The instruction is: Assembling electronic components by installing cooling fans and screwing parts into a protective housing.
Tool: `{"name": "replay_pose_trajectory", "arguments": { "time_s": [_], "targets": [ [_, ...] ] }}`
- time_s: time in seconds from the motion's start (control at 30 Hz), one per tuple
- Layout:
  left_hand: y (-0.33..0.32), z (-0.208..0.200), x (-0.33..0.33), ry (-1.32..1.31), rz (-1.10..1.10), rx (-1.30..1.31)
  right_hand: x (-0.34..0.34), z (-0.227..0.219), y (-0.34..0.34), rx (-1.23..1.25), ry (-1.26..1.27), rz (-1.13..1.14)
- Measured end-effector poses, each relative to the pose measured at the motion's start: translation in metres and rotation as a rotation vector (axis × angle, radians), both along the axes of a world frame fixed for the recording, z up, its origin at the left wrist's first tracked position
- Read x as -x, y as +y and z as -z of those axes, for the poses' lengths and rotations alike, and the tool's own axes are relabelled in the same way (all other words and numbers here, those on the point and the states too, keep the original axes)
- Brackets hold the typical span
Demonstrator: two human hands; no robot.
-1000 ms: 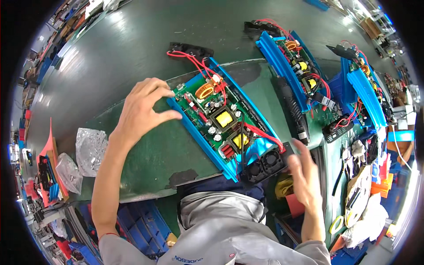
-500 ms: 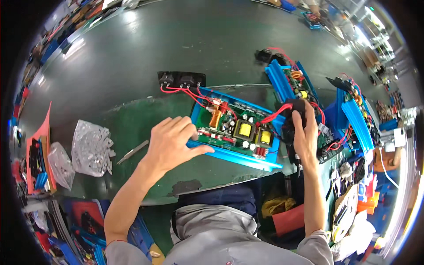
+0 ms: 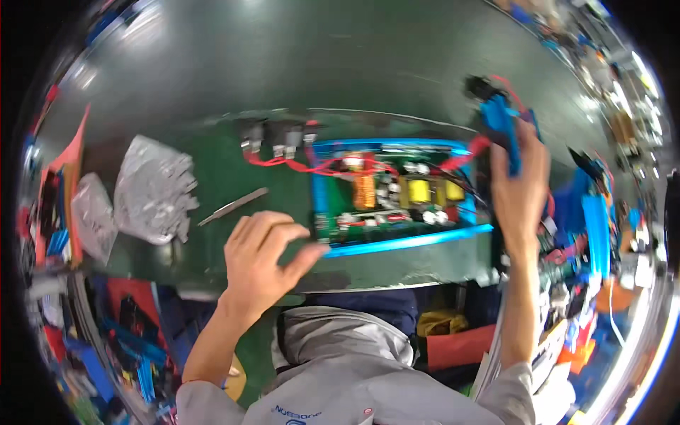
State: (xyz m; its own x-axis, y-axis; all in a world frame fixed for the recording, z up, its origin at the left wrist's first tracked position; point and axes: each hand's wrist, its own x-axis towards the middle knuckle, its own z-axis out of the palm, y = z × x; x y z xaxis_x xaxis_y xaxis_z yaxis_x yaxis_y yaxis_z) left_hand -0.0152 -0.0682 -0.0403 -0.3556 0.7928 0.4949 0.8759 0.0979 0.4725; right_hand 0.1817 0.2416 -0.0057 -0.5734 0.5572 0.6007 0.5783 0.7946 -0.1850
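"Quickly then: where's the unit, and what are the fingers doing?"

"Blue-railed circuit unit (image 3: 389,195) lies on the green bench top (image 3: 404,268), board side up, rails running left to right. My left hand (image 3: 263,261) is at its near left corner, thumb well apart from curled fingers; can't tell if the thumb tip touches the rail. My right hand (image 3: 523,183) is past the right end, overlapping a second blue unit (image 3: 501,124) in view. Blurred there, so can't tell whether those fingers are clamped on anything."

"How to handle it well?"

"I'd say take it by the rails, fingertips off the copper coil (image 3: 365,190) and other board parts. Leave slack in the red wires (image 3: 301,168) running to the black socket panel (image 3: 275,138) at far left; a snag could strain the joints. Same care with the thick red lead (image 3: 464,157) at the right."

"What differs from the earlier frame?"

"Half a second ago the unit slanted, right end nearer me; now it's nearly square, though my view turned too. My right hand was on the black fan panel; now it overlaps the second unit and I can't make that panel out. Left hand keeps its C shape. Thin metal tool (image 3: 234,206) still lies between unit and clear bag (image 3: 152,191)."
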Motion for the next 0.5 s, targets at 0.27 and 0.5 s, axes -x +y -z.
{"name": "replay_pose_trajectory", "arguments": {
  "time_s": [0.27,0.5],
  "targets": [
    [-0.054,0.04,0.056,0.009,-0.297,0.106,0.086,-0.033,-0.096,0.196,-0.008,-0.544],
    [-0.086,0.021,0.05,0.041,-0.235,0.144,0.238,0.028,-0.181,0.178,-0.118,-1.197]
  ]
}}
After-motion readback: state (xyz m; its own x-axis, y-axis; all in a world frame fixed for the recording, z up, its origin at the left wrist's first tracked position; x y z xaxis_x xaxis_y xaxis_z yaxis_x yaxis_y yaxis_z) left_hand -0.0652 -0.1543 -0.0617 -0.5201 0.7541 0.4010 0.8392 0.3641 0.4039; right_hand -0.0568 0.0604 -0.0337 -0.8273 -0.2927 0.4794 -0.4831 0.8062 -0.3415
